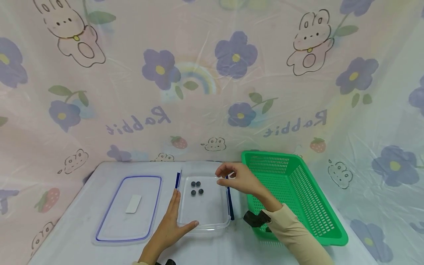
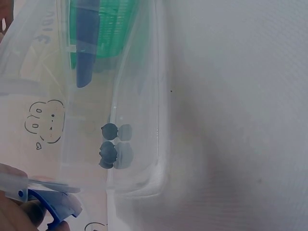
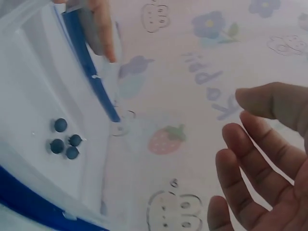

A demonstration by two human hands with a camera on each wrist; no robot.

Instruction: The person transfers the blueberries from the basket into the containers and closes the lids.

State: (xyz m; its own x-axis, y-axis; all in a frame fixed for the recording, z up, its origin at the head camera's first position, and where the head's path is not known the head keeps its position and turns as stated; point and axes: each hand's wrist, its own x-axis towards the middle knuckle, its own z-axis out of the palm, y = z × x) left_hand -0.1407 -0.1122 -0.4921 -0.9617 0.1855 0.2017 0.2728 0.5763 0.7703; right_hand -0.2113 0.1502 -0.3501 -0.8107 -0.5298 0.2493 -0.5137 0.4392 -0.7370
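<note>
Several blueberries [image 1: 198, 184] lie together towards the back left of a clear plastic container [image 1: 205, 225] with blue side latches. They show dark against the floor in the right wrist view, as blueberries [image 3: 60, 125] in a loose cluster. My left hand [image 1: 169, 224] rests along the container's left side, fingers extended and thumb spread over its front corner. Its fingertips [image 2: 13, 219] are beside a blue latch [image 2: 57, 207] in the left wrist view. Above the container's right rim, my right hand [image 1: 239, 177] hovers with loosely bent fingers. Nothing shows between its thumb and fingers [image 3: 238, 139].
A green perforated basket [image 1: 318, 197] stands right of the container, beneath my right forearm. To the left lies a clear lid [image 1: 145, 187] with a blue seal and a white card [image 1: 134, 204] on it. Behind the white table [image 1: 79, 206] hangs a patterned curtain [image 1: 198, 44].
</note>
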